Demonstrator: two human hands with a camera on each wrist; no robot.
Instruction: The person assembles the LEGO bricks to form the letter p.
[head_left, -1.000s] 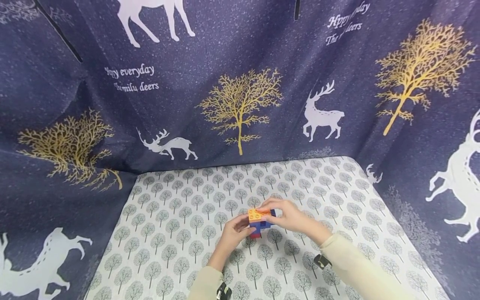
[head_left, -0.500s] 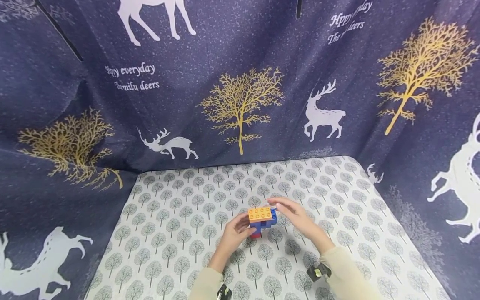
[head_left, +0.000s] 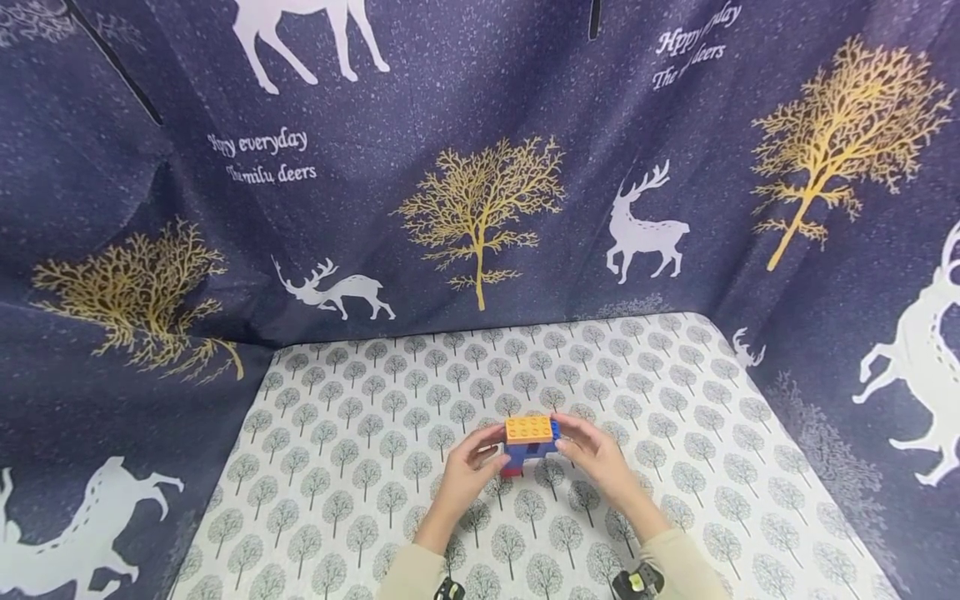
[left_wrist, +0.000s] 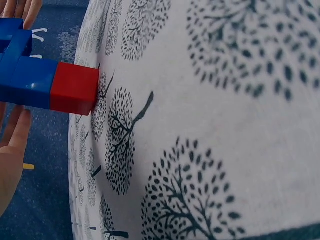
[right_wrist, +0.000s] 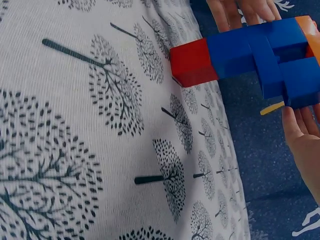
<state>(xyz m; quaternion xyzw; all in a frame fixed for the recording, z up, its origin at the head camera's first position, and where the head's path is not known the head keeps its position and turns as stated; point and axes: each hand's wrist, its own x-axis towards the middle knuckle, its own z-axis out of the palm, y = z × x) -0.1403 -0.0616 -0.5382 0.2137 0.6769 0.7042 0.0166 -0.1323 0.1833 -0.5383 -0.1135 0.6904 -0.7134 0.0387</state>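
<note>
A toy building-brick model stands between my hands on the cloth. On top lies an orange studded brick (head_left: 528,428), over several blue bricks (right_wrist: 235,52). A red brick (left_wrist: 75,88) forms the foot of the stack, against the cloth or nearly so. My left hand (head_left: 463,477) grips the blue column from the left, thumb in front and fingers behind. On the opposite side, my right hand (head_left: 602,463) holds the blue brick that juts out under the orange one, between thumb and fingers. In the head view the fingertips behind the model are partly hidden.
A white cloth (head_left: 360,500) with grey tree prints covers the table. Dark blue curtains (head_left: 480,100) with deer and gold trees hang behind and at both sides. Each wrist carries a small dark camera, such as the one (head_left: 637,581) on the right sleeve.
My right hand let go of the orange brick's top, drew back to the right, then took hold of the blue bricks at the right end. The model shifted slightly right.
</note>
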